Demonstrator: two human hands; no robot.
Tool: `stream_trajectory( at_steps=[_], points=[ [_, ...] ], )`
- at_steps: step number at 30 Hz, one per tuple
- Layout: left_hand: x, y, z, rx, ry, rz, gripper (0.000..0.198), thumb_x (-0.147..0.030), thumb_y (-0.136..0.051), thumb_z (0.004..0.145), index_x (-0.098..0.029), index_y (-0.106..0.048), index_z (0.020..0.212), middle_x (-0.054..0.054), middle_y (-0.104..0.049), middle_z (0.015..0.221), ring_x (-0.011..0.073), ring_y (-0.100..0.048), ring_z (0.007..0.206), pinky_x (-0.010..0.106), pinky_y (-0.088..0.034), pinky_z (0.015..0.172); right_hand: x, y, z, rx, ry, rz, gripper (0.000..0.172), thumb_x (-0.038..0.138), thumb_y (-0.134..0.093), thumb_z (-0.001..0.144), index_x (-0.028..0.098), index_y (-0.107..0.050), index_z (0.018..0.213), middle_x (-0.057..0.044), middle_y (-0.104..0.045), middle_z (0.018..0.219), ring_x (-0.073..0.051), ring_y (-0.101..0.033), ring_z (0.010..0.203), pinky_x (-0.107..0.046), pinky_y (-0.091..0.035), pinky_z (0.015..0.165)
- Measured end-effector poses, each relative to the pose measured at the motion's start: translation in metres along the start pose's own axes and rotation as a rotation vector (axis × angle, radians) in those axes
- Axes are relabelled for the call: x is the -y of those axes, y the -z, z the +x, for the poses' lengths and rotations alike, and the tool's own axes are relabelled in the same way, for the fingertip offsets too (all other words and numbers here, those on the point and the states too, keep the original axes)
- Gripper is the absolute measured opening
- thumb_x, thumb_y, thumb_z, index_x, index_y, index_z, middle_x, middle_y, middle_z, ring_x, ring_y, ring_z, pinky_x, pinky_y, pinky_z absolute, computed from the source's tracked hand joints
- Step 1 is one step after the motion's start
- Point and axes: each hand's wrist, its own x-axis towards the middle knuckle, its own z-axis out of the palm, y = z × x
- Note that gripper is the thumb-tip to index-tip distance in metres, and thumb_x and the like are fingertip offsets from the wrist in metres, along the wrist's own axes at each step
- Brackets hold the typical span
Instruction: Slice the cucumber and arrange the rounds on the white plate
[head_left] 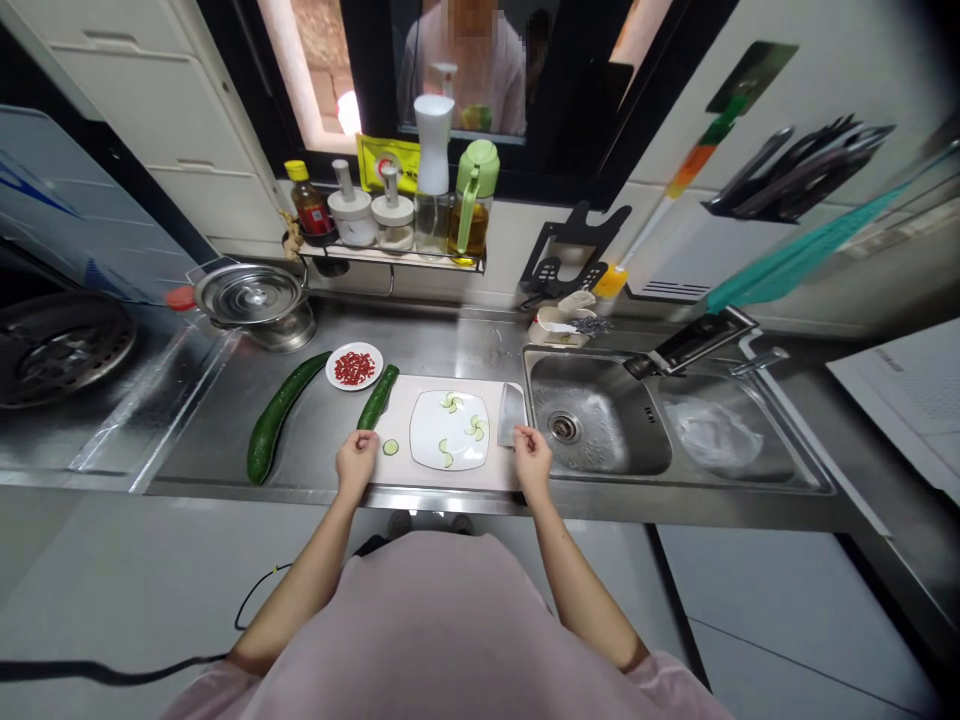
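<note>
My left hand is closed in a pinch over the left edge of the white cutting board, just below the near end of a cut cucumber. Whatever its fingertips hold is hidden. A round cucumber slice lies beside them. On the board's right side, my right hand has curled fingers at the lower end of a broad-bladed kitchen knife; the hand covers where the handle would be. Between both hands sits a white square plate carrying thin cucumber pieces in three small clusters.
A small plate of chopped red pieces and a long whole cucumber lie left of the board. A lidded steel pot stands behind them. To the right is a double sink with a faucet. Seasoning bottles line a rack behind.
</note>
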Motion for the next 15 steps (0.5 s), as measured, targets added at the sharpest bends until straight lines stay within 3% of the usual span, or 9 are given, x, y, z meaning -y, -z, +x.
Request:
stream_trajectory(
  at_steps=[7,15],
  points=[
    [0.004,-0.004,-0.013,0.105,-0.068,0.329,0.026,-0.042,-0.056,0.081,-0.023,-0.067,0.096,0.002,-0.066,0.079,0.018,-0.06,0.075,0.025,-0.038,0.066,-0.016,0.002,-0.002,0.0,-0.035,-0.015,0.041,0.051,-0.057,0.074,0.014,-0.067,0.088,0.002,-0.051,0.061,-0.013,-0.045,0.06,-0.025,-0.038,0.059],
    [-0.002,-0.008,-0.015,0.114,-0.096,0.453,0.03,-0.044,-0.053,0.086,-0.023,-0.067,0.101,0.004,-0.067,0.089,0.0197,-0.062,0.082,0.027,-0.039,0.07,-0.02,-0.001,-0.003,0.045,-0.056,-0.002,0.039,0.049,-0.059,0.072,0.014,-0.066,0.087,0.003,-0.049,0.059,-0.013,-0.044,0.057,-0.025,-0.038,0.056]
  ],
)
